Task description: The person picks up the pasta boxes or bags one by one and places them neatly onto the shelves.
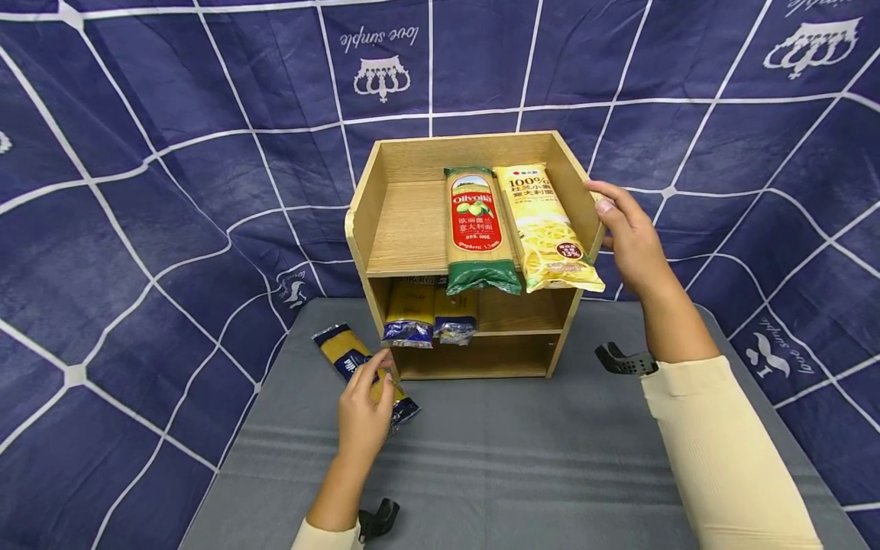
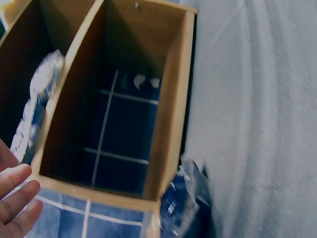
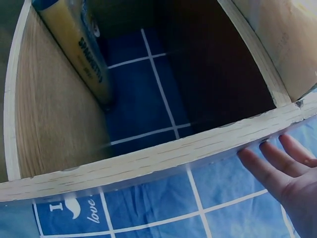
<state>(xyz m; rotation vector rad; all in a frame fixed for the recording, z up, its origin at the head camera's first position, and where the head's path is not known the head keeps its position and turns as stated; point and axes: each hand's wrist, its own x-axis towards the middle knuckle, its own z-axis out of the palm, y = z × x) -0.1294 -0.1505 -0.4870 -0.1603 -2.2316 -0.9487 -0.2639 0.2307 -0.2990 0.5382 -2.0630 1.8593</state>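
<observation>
The left hand (image 1: pixel 363 412) covers the middle of the blue-and-yellow pasta packet (image 1: pixel 341 351) lying on the grey mat (image 1: pixel 495 458) just in front of the wooden shelf unit (image 1: pixel 406 229), to its lower left; whether the fingers grip or only rest on it cannot be told. The left wrist view is blurred. Two packets in the shelf unit's middle compartment show only their ends. The right hand (image 1: pixel 629 237), fingers straight, touches the shelf unit's right wall beside the yellow noodle packet (image 1: pixel 546 229) and green packet (image 1: pixel 476 229) on top. Bare mat lies before the shelf unit.
</observation>
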